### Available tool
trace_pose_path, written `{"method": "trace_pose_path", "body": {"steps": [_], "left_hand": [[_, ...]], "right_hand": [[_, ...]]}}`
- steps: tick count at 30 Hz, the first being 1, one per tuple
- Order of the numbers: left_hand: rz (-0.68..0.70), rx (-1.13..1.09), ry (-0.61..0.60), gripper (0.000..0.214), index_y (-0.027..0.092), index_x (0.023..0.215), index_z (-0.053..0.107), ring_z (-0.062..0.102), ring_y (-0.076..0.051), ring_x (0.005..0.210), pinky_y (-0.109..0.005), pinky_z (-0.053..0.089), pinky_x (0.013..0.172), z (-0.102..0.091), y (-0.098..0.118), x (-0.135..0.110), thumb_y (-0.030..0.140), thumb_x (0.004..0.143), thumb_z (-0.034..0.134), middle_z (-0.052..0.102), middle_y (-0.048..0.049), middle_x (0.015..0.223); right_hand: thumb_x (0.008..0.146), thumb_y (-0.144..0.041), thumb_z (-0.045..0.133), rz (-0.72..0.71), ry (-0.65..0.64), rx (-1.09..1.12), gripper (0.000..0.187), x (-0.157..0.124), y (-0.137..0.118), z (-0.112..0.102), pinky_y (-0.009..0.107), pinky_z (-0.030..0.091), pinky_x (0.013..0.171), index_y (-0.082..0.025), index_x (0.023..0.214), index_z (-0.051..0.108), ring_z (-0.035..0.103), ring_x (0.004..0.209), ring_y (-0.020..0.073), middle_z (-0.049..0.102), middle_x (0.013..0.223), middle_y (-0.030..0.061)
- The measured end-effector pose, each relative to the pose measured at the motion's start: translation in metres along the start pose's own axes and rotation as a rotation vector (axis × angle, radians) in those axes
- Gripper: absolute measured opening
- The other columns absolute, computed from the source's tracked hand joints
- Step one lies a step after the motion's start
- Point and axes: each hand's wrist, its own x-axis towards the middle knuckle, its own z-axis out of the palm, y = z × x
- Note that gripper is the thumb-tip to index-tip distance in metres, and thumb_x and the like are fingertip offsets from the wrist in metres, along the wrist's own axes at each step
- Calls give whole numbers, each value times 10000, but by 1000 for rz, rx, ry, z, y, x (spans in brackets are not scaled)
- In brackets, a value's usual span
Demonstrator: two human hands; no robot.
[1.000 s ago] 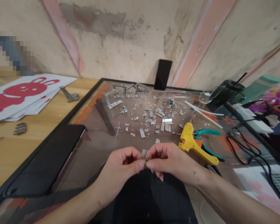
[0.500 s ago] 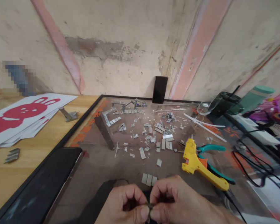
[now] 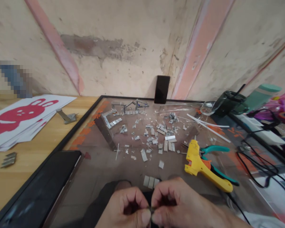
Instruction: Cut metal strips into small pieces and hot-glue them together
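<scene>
Thumbs and forefingers of both hands are pinched together at the bottom centre. My left hand [image 3: 130, 207] and my right hand [image 3: 174, 202] meet fingertip to fingertip on something small, almost wholly covered by the fingers; I cannot make out its kind. Just beyond them on the brown tabletop lies a row of flat grey metal pieces [image 3: 150, 181], partly behind my right fingers. Farther off, loose metal pieces and scraps [image 3: 154, 139] are scattered. To the right sits a yellow glue gun [image 3: 199, 167], across teal-handled pliers [image 3: 216, 149].
Small metal constructions [image 3: 125, 107] stand toward the back, near a dark upright strip [image 3: 104, 131]. One phone [image 3: 162, 89] leans on the wall; a larger dark device [image 3: 49, 183] lies left. White sticks [image 3: 209, 128], a glass [image 3: 207, 108] and black cables [image 3: 254, 167] occupy the right side.
The view has shifted slightly, so the table's things sit a little farther left and higher. Both hands keep the same pinch at nearly the same place.
</scene>
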Motion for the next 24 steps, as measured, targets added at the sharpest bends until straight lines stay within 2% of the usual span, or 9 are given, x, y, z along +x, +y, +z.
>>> {"method": "trace_pose_path", "body": {"steps": [3,6,9,13,16,21,24], "left_hand": [[22,-114,52,351,140,596,577,457,-83,523,-207,329,532,7,11,-3,458,626,721,536,17,520],[30,-248,73,300,134,617,586,465,-83,550,-199,360,550,10,19,-5,408,710,665,537,13,561],[-7,-272,36,274,138,652,564,447,-77,536,-195,357,531,10,22,-6,384,760,618,530,16,570],[-71,-201,-48,262,147,666,520,428,-72,506,-194,334,505,9,22,-8,370,786,588,533,19,555],[-61,-138,-56,235,144,677,523,438,-71,513,-194,327,507,9,22,-7,342,778,600,537,22,560],[43,18,0,217,146,684,530,451,-74,537,-200,350,533,8,23,-7,323,804,565,548,27,586],[58,146,26,198,148,697,533,468,-77,548,-207,372,553,8,25,-9,315,800,562,558,29,604]], "right_hand": [[735,-207,587,-156,57,-105,74,-6,-5,2,194,346,512,-173,702,530,444,548,70,512,591,-58],[746,-152,587,-308,181,-331,62,-10,-6,3,208,367,580,-184,720,540,470,630,84,544,678,-46],[744,-101,585,-470,259,-530,101,-11,-4,4,216,380,596,-185,734,528,482,662,91,526,751,-26],[777,-73,543,-618,278,-630,112,-12,0,6,220,406,643,-180,763,515,498,720,97,507,809,-2],[774,-99,551,-596,283,-602,91,-13,0,8,236,422,665,-184,783,519,515,739,106,521,823,4],[794,-276,568,-326,309,-350,165,-12,-2,8,251,429,620,-199,933,524,542,701,120,578,769,-12],[828,-274,499,-187,203,-219,115,-9,-2,6,222,391,542,-177,803,555,500,598,93,542,647,-29]]}}
